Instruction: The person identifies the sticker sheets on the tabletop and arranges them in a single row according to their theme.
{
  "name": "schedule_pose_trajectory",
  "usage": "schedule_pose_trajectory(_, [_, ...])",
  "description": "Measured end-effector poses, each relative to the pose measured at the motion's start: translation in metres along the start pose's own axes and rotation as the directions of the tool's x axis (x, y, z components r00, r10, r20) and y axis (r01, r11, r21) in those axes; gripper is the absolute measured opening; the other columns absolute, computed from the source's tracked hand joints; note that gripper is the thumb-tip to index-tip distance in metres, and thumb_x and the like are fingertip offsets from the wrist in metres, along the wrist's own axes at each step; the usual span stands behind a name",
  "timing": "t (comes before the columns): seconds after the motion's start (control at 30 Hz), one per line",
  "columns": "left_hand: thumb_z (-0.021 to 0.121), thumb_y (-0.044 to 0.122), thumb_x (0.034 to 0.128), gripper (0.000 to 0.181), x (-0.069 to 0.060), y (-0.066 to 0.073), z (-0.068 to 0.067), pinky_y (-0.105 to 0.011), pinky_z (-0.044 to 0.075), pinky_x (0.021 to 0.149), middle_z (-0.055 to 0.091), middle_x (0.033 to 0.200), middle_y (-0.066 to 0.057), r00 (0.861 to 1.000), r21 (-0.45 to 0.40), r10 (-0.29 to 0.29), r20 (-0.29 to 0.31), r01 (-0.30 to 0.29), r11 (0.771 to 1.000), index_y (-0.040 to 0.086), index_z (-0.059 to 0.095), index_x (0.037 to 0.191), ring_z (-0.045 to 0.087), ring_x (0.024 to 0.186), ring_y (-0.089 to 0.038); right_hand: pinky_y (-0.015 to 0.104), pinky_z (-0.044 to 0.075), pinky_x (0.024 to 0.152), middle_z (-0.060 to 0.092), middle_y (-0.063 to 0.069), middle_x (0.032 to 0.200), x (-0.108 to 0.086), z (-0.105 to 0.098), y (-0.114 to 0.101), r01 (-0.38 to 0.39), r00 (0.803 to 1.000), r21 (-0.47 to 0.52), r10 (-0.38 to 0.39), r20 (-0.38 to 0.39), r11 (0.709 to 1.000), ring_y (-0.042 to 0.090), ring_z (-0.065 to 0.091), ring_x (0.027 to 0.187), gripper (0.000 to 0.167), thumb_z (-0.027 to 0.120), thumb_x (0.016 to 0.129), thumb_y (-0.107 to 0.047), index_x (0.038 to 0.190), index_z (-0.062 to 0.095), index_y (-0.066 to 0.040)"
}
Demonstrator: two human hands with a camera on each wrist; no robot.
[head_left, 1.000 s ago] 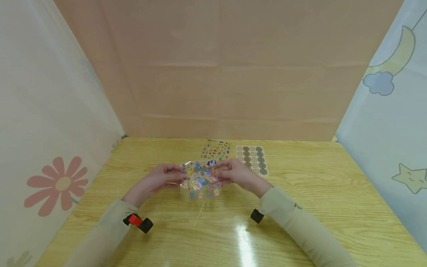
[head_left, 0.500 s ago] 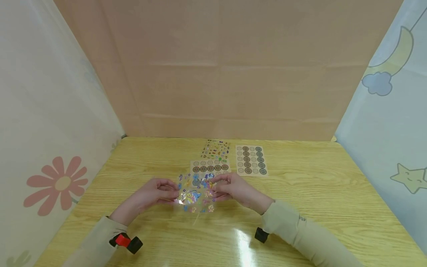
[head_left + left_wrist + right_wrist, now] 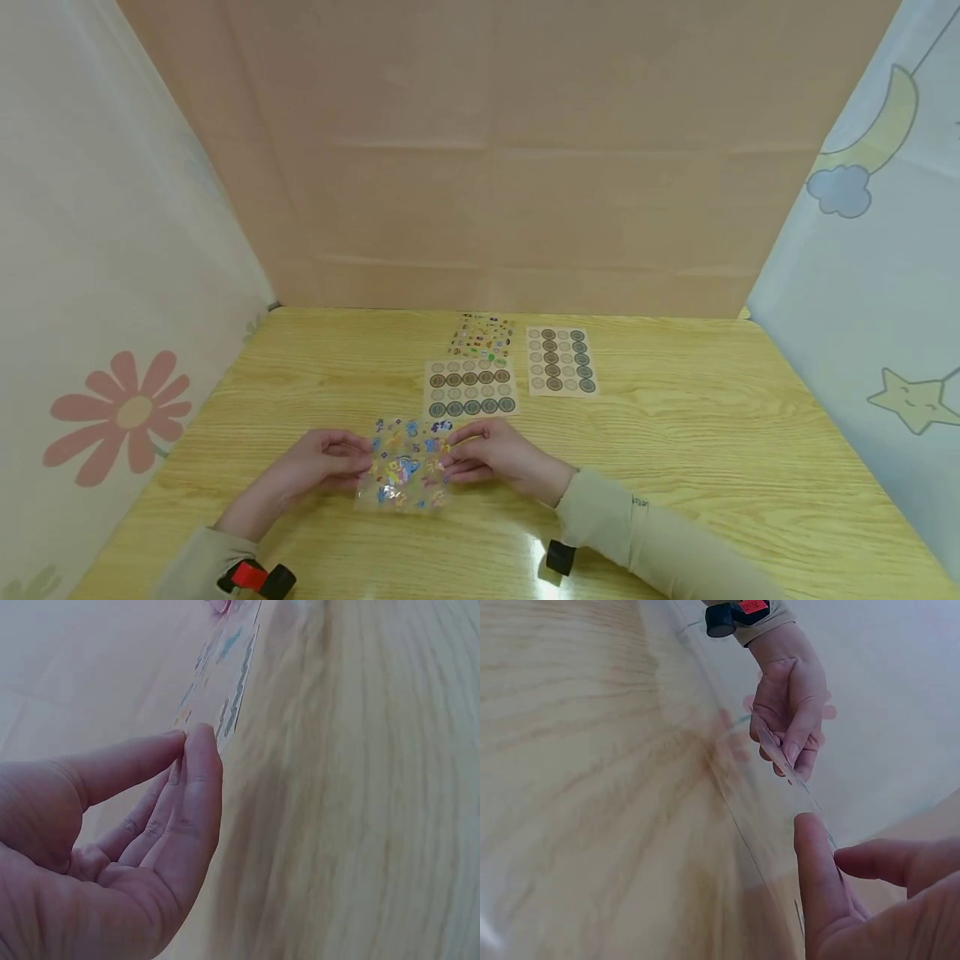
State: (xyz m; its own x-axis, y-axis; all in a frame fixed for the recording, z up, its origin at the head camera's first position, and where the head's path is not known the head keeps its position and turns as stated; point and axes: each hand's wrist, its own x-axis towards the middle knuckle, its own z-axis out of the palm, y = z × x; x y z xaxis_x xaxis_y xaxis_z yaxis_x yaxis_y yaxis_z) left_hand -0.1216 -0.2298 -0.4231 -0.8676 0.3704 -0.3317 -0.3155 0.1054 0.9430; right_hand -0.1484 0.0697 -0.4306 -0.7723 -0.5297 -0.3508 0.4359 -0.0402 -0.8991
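A clear sticker sheet with small colourful figures is held between both hands, in front of a sheet of round coin-like stickers. My left hand pinches its left edge between thumb and fingers; the left wrist view shows that hand with thumb and index fingertips together. My right hand pinches the right edge near its upper part. In the right wrist view the clear sheet appears nearly edge-on, running from the left hand to the right hand's thumb and index finger.
One coin-like sticker sheet lies just behind the held sheet. Another lies to its right, and a clear sheet of tiny coloured stickers lies at the back. A tan backdrop stands behind the wooden table.
Both hands have moved toward the table's front and to the left with the clear sheet between them. The coin-like sheet behind it has come into full view.
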Motion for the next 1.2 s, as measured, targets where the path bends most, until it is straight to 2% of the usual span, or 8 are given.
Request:
schedule_pose_trajectory(0.3, [0.069, 0.007, 0.0877, 0.034, -0.014, -0.014, -0.019, -0.037, 0.056, 0.081, 0.067, 0.102, -0.012, 1.0, -0.014, -0.005, 0.004, 0.005, 1.0, -0.012, 0.057, 0.114, 0.065, 0.09, -0.023, 0.04, 0.057, 0.078, 0.067, 0.026, 0.096, 0.008, 0.02, 0.009, -0.046, 0.999, 0.05, 0.045, 0.011, 0.998, 0.03, 0.069, 0.085, 0.022, 0.056, 0.091, 0.006, 0.112, 0.059, 0.012])
schedule_pose_trajectory(0.67, [0.066, 0.005, 0.0897, 0.034, -0.025, -0.025, -0.036, -0.036, 0.056, 0.08, 0.068, 0.104, -0.011, 0.999, -0.048, -0.043, -0.022, 0.042, 0.998, -0.013, 0.056, 0.117, 0.066, 0.091, -0.021, 0.04, 0.056, 0.079, 0.066, 0.027, 0.101, 0.012, 0.036, 0.009, -0.054, 0.998, 0.077, 0.051, 0.036, 0.996, 0.034, 0.068, 0.09, 0.023, 0.054, 0.09, 0.004, 0.111, 0.059, 0.012])
schedule_pose_trajectory(0.83, [0.065, 0.003, 0.0899, 0.03, -0.028, -0.026, -0.041, -0.037, 0.056, 0.081, 0.069, 0.102, -0.012, 0.998, -0.074, -0.058, -0.034, 0.055, 0.996, -0.011, 0.058, 0.116, 0.067, 0.091, -0.021, 0.04, 0.056, 0.08, 0.066, 0.027, 0.103, 0.013, 0.04, 0.008, -0.063, 0.997, 0.084, 0.06, 0.039, 0.995, 0.034, 0.067, 0.092, 0.025, 0.054, 0.092, 0.002, 0.113, 0.058, 0.013])
schedule_pose_trajectory(1.0, [0.065, 0.003, 0.0895, 0.027, -0.031, -0.025, -0.044, -0.035, 0.057, 0.079, 0.069, 0.101, -0.011, 0.996, -0.06, -0.057, -0.064, 0.053, 0.997, -0.008, 0.061, 0.114, 0.067, 0.09, -0.02, 0.039, 0.056, 0.081, 0.066, 0.027, 0.104, 0.014, 0.043, 0.008, -0.072, 0.997, 0.084, 0.069, 0.037, 0.994, 0.034, 0.067, 0.093, 0.028, 0.055, 0.09, 0.001, 0.116, 0.057, 0.013])
schedule_pose_trajectory(1.2, [0.068, 0.006, 0.0885, 0.029, -0.033, -0.024, -0.048, -0.033, 0.057, 0.076, 0.07, 0.099, -0.008, 0.991, -0.024, -0.066, -0.117, 0.063, 0.998, -0.007, 0.062, 0.114, 0.067, 0.089, -0.017, 0.041, 0.054, 0.085, 0.065, 0.027, 0.108, 0.015, 0.046, 0.007, -0.074, 0.995, 0.089, 0.068, 0.076, 0.993, 0.036, 0.065, 0.098, 0.03, 0.054, 0.091, 0.0, 0.118, 0.056, 0.013])
